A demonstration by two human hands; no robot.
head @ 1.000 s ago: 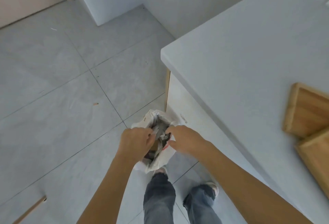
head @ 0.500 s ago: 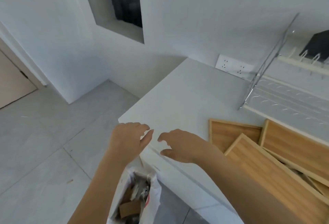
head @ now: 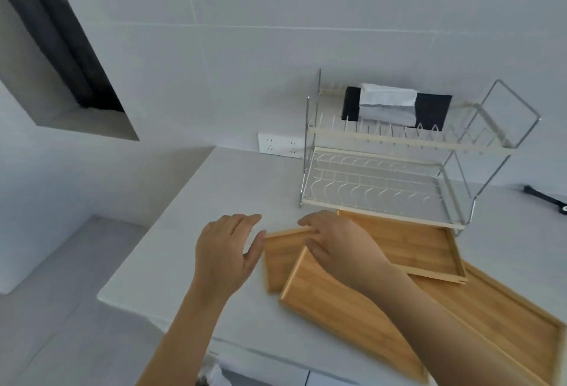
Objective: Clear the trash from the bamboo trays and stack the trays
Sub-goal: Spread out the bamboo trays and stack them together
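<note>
Three bamboo trays lie overlapping on the white counter (head: 190,232). A small tray (head: 280,258) sits at the left, partly under a long tray (head: 346,312) that runs toward the near right. A third tray (head: 420,244) lies behind, just in front of the dish rack, its near edge resting on the long tray. No trash shows in the trays. My left hand (head: 225,255) hovers open just left of the small tray. My right hand (head: 334,243) is open, fingers over the small tray's far rim; I cannot tell if they touch it.
A two-tier wire dish rack (head: 395,167) stands at the back by the wall, with a black-and-white tissue pack (head: 395,106) on top. A wall socket (head: 280,146) is left of it. A black object (head: 544,198) lies far right. The white trash bag's top (head: 211,376) peeks below the counter edge.
The view lifted from the trash bag on the floor up to the counter. Both hands left the bag, rose empty and moved forward to the small tray.
</note>
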